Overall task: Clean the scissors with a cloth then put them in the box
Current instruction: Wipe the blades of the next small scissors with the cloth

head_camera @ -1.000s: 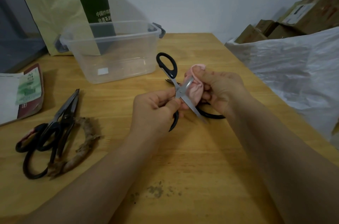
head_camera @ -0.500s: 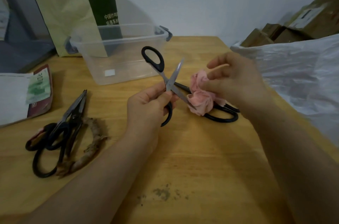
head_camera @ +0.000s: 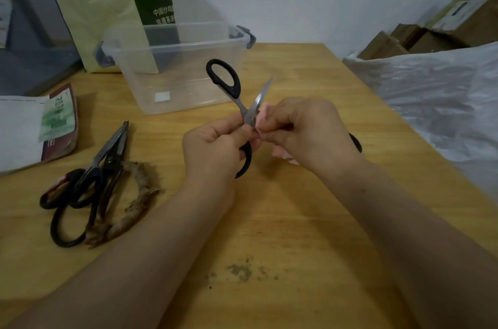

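Pink cloth (head_camera: 264,110), pinched in the curled fingers of the right hand (head_camera: 307,132), presses the open scissors (head_camera: 254,107) gripped by the left hand (head_camera: 215,148). 1 bare blade juts above the fingertips; a slip could cut them. Clear box (head_camera: 175,80) stands beyond.

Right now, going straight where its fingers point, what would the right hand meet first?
The open scissors near their pivot, with its pink cloth in between; the left hand just beyond, depth unclear.
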The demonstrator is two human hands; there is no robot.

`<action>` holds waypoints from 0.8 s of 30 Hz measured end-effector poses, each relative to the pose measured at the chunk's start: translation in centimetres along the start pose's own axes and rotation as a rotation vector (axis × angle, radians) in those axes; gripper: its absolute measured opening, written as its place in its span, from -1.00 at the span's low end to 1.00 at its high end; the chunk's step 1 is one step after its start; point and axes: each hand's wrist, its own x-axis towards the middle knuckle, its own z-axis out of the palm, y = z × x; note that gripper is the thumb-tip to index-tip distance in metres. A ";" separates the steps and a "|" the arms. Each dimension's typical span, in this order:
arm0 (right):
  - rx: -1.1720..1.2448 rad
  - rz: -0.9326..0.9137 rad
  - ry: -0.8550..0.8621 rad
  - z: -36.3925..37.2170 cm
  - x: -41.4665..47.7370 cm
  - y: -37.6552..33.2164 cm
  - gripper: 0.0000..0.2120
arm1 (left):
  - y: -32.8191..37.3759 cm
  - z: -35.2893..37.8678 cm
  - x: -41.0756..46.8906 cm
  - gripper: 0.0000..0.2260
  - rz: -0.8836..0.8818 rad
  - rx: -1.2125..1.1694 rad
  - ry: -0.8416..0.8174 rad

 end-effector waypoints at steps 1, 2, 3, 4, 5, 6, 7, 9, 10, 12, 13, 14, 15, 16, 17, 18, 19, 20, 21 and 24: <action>-0.063 0.031 -0.069 -0.1 0.0 0.2 -0.94 | 0.1 0.0 0.0 -0.81 0.013 0.003 0.017; -0.077 0.078 -0.130 -0.2 -0.1 0.3 -0.93 | 0.3 -0.1 0.1 -0.81 0.027 0.000 0.035; -0.034 0.144 -0.162 -0.4 -0.2 0.4 -0.90 | 0.5 -0.1 0.3 -0.81 0.040 -0.009 0.049; 0.050 0.218 -0.150 -0.7 -0.3 0.4 -0.85 | 0.7 -0.1 0.4 -0.80 0.046 -0.024 0.058; 0.122 0.267 -0.101 -1.2 -0.4 0.3 -0.80 | 0.8 -0.2 0.5 -0.79 0.051 -0.042 0.066; 0.165 0.283 -0.050 -1.8 -0.4 0.3 -0.79 | 0.9 -0.2 0.6 -0.78 0.056 -0.048 0.073; 0.162 0.276 -0.001 -2.4 -0.4 0.3 -0.81 | 0.9 -0.3 0.6 -0.79 0.061 -0.039 0.075; 0.151 0.269 0.069 -3.5 -0.4 0.4 -0.88 | 0.8 -0.2 0.6 -0.83 0.065 -0.006 0.073; 0.185 0.274 0.094 -3.8 -0.4 0.3 -0.86 | 0.7 -0.1 0.6 -0.84 0.065 0.006 0.073; 0.301 0.272 0.146 -3.6 -0.4 0.1 -0.78 | 0.6 -0.1 0.5 -0.83 0.064 0.017 0.066; 0.352 0.259 0.157 -3.1 -0.4 -0.2 -0.78 | 0.5 0.0 0.5 -0.81 0.068 0.028 0.058; 0.390 0.236 0.150 -2.6 -0.4 -0.6 -0.82 | 0.4 0.1 0.3 -0.79 0.073 0.046 0.046; 0.414 0.219 0.128 -2.1 -0.5 -1.0 -0.87 | 0.4 0.1 0.2 -0.78 0.076 0.060 0.033; 0.403 0.219 0.103 -1.6 -0.5 -1.2 -0.87 | 0.3 0.2 0.1 -0.78 0.074 0.062 0.023; 0.380 0.223 0.077 -1.1 -0.4 -1.2 -0.82 | 0.3 0.2 0.0 -0.79 0.066 0.054 0.017; 0.347 0.257 0.039 -1.0 -0.3 -1.0 -0.79 | 0.2 0.2 0.1 -0.80 0.051 0.038 0.019; 0.343 0.305 -0.013 -1.0 -0.2 -0.8 -0.79 | 0.3 0.1 0.1 -0.81 0.035 0.017 0.030; 0.324 0.339 -0.058 -1.0 -0.2 -0.5 -0.82 | 0.3 0.0 0.3 -0.83 0.021 -0.005 0.050; 0.249 0.330 -0.086 -1.1 -0.1 -0.1 -0.84 | 0.4 -0.1 0.4 -0.84 0.011 -0.028 0.075; -0.063 0.246 -0.073 -1.4 -0.2 0.7 -0.89 | 0.7 -0.3 0.8 -0.83 0.019 -0.079 0.131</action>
